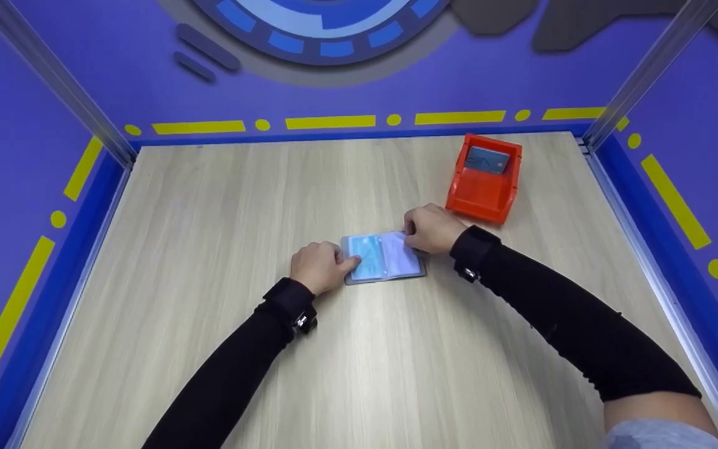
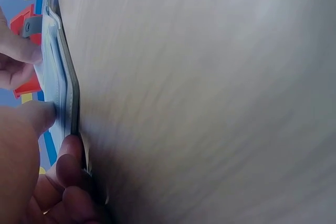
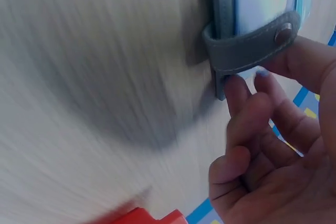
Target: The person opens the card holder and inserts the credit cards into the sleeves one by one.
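A card holder lies spread open on the table, with clear sleeves inside a grey cover. A light-blue card shows through the left sleeve. My left hand grips the holder's left edge, thumb on the sleeve and fingers curled at the cover's edge. At the upper right corner, my right hand pinches the holder's edge between thumb and fingers. In the right wrist view a grey strap with a metal snap crosses in front of that thumb, and the other fingers are curled below it.
Beyond my right hand stands a red bin, with a dark bluish card inside at its far end. Blue walls with yellow marks and metal corner posts enclose the wood-grain table at the back and sides.
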Available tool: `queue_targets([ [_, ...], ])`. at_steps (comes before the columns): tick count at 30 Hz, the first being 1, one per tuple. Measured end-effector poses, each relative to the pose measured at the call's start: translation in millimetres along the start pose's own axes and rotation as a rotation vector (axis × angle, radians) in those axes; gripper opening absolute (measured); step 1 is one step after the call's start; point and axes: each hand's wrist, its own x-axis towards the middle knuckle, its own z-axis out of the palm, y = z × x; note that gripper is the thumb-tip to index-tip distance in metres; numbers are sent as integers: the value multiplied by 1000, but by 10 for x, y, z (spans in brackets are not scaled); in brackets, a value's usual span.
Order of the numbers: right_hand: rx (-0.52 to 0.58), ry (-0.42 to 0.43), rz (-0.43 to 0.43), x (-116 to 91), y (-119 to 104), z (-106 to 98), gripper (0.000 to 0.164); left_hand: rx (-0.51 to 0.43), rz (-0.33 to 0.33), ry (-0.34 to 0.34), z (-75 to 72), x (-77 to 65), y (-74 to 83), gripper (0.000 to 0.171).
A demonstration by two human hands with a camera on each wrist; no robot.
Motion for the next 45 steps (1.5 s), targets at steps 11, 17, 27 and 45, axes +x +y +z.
queue_targets([
  [11, 54, 63, -31, -35, -37, -33, 27, 5, 17, -2, 17, 29, -22, 57],
  [17, 40, 67, 16, -42, -90, -66, 27, -4, 16, 4, -7, 14, -23, 58],
  [27, 57, 21, 88, -47, -142, -100, 15, -18, -6, -37, -26, 17, -33, 55],
  [45, 32, 63, 57, -38, -276, -154, 24, -48, 3, -31, -22, 8, -37, 57],
])
